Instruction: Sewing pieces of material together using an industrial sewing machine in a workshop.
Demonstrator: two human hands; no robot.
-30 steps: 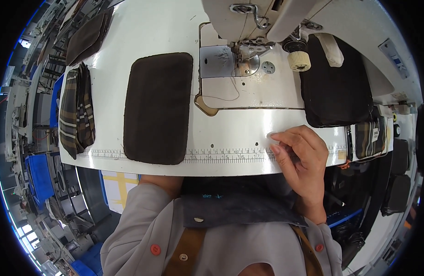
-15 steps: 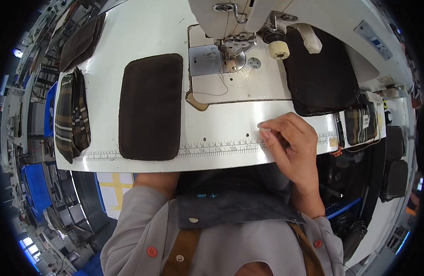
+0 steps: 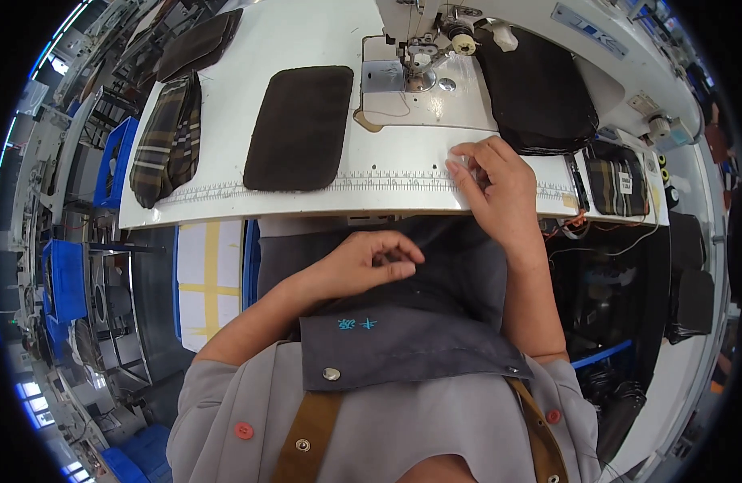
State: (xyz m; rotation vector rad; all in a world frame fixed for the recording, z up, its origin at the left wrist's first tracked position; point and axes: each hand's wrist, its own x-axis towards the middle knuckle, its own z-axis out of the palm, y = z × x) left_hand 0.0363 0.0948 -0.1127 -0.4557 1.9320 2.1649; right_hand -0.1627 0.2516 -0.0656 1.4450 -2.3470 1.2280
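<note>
My right hand [image 3: 498, 179] rests by the front edge of the white sewing table [image 3: 218, 205], near the printed ruler. Its fingers are loosely bent, with a gap between thumb and forefinger and nothing visible in them. Over my lap, below the table edge, my left hand [image 3: 371, 262] is half curled and looks empty. A dark brown rounded fabric panel [image 3: 300, 129] lies flat on the table, left of the sewing machine's needle area [image 3: 420, 72]. Neither hand touches it. A loose thread trails from the needle area.
Plaid fabric pieces [image 3: 166, 141] and dark pieces [image 3: 200, 44] lie at the table's left. A dark stack [image 3: 540, 97] sits under the machine arm. Further right are a plaid piece with a white label [image 3: 616, 183] and orange wires [image 3: 568, 221]. A blue bin [image 3: 63, 278] stands lower left.
My left hand has come out from under the table edge into view over my lap. The view has tilted, so the table sits higher. My right hand keeps nearly the same pose.
</note>
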